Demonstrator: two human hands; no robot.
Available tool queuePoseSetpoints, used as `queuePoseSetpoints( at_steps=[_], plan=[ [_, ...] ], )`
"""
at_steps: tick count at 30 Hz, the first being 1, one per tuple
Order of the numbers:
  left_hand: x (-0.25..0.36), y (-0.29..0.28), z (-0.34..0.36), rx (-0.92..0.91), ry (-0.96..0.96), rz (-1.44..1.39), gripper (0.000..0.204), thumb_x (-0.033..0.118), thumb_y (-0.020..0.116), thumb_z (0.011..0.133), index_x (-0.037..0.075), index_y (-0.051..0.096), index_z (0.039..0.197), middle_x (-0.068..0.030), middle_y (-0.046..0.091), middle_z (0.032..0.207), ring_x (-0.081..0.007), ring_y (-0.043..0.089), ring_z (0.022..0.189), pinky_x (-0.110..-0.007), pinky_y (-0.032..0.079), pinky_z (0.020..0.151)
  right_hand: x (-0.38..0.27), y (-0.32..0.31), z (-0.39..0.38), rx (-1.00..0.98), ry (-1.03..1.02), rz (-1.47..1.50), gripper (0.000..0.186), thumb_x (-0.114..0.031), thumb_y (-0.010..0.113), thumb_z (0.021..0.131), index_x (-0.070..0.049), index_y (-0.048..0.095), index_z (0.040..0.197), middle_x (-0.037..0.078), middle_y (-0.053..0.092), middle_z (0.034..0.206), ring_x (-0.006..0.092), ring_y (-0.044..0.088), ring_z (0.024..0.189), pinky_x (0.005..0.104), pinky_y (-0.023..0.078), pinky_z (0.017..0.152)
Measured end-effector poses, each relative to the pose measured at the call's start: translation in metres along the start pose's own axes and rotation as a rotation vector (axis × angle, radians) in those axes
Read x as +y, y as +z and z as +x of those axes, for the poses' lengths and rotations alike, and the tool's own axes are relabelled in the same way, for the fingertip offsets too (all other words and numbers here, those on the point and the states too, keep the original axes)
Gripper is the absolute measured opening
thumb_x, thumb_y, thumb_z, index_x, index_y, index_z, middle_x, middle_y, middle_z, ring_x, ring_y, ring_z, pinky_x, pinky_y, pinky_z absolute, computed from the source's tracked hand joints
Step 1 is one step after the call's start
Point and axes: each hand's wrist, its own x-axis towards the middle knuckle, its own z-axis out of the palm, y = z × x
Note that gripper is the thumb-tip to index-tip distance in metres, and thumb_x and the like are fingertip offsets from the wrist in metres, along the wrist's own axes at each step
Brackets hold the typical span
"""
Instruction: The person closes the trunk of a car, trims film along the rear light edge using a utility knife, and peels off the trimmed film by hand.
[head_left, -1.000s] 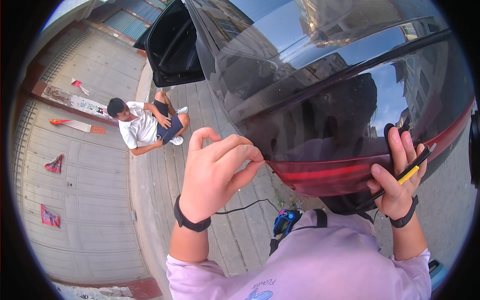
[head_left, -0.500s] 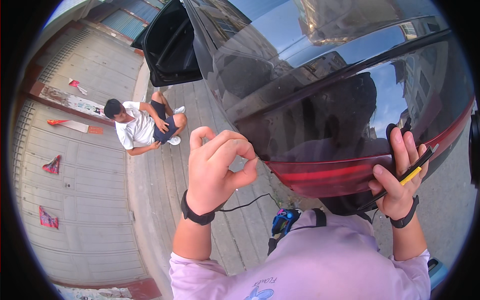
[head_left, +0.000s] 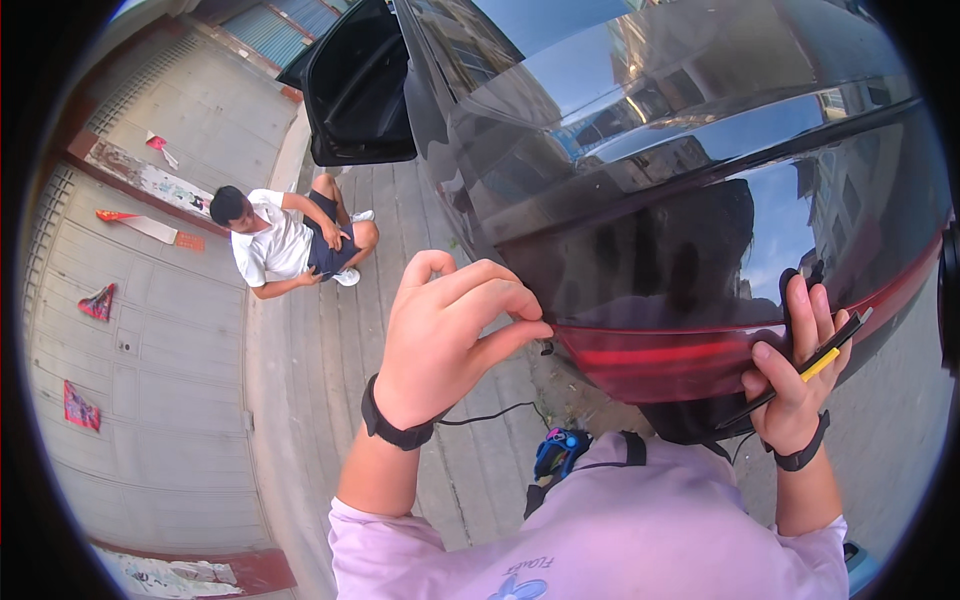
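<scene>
My left hand (head_left: 455, 335) is at the left end of the red tail light strip (head_left: 670, 352) on a dark car (head_left: 600, 245). Its thumb and forefinger are pinched together against the car's edge. A small dark bit (head_left: 547, 348) shows just under the thumb tip; what lies between the fingers cannot be made out. My right hand (head_left: 800, 375) is by the right part of the strip, its fingers around a slim black tool (head_left: 775, 392) with a silvery tip and a yellow piece alongside. Its upper fingertips reach toward the dark glossy panel. Both wrists wear black bands.
A person in a white shirt (head_left: 270, 245) sits low on the pavement at the left, near an open car door (head_left: 360, 85). Pale shutters (head_left: 170, 400) line the far left. A blue and black item (head_left: 562, 455) is near my waist, and a thin black cable (head_left: 490, 412) runs from my left wrist.
My left hand has moved right, and its thumb and forefinger have straightened into a flatter pinch at the strip's end. The right hand keeps the tool. The whole view has shifted slightly.
</scene>
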Motion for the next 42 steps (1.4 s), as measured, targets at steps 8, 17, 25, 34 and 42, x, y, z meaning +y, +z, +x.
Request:
queuePoseSetpoints(
  at_steps=[8,17,25,34,42],
  plan=[
    [-0.002,-0.008,0.009,-0.088,0.069,0.006,0.021,0.017,0.077,0.065,0.011,0.059,0.074,0.0019,0.059,0.076,-0.0179,0.044,0.066,-0.031,0.030,0.069,-0.001,0.003,-0.001,-0.012,0.008,0.000,0.020,-0.037,0.043,0.097,-0.023,0.053,0.106,0.023,0.048,0.134,0.0347,0.036,0.134,0.0435,0.012,0.112],
    [-0.002,-0.007,0.001,-0.015,0.068,0.066,0.019,0.004,0.070,0.071,0.008,0.055,0.083,-0.0019,0.058,0.082,-0.0198,0.049,0.070,-0.033,0.033,0.073,-0.001,0.001,0.004,-0.028,0.006,-0.001,0.019,-0.036,0.043,0.097,-0.024,0.051,0.109,0.025,0.047,0.135,0.0361,0.035,0.134,0.0443,0.011,0.113],
    [-0.003,0.003,-0.019,0.102,-0.092,-0.089,0.022,0.002,0.070,0.070,0.008,0.056,0.087,-0.0032,0.064,0.088,-0.0208,0.058,0.082,-0.031,0.038,0.075,-0.006,0.002,0.003,-0.021,-0.009,0.003,0.021,-0.035,0.042,0.098,-0.024,0.051,0.114,0.028,0.047,0.134,0.0373,0.034,0.134,0.0461,0.010,0.112],
    [0.005,0.011,0.001,0.007,0.106,-0.008,0.021,0.010,0.071,0.067,0.010,0.062,0.085,-0.0016,0.064,0.085,-0.0164,0.059,0.070,-0.029,0.043,0.064,0.015,0.013,-0.036,0.021,-0.060,0.005,0.025,-0.034,0.043,0.098,-0.018,0.048,0.117,0.029,0.044,0.135,0.0395,0.032,0.135,0.0506,0.012,0.112],
    [0.031,0.077,-0.002,-0.033,0.104,0.061,0.026,0.008,0.060,0.064,0.005,0.062,0.089,-0.0042,0.063,0.087,-0.0149,0.061,0.071,-0.027,0.045,0.064,0.050,0.044,-0.114,-0.083,-0.022,-0.012,0.033,-0.023,0.055,0.092,-0.018,0.048,0.123,0.020,0.035,0.145,0.0343,0.025,0.139,0.0545,0.011,0.112]
  ],
)
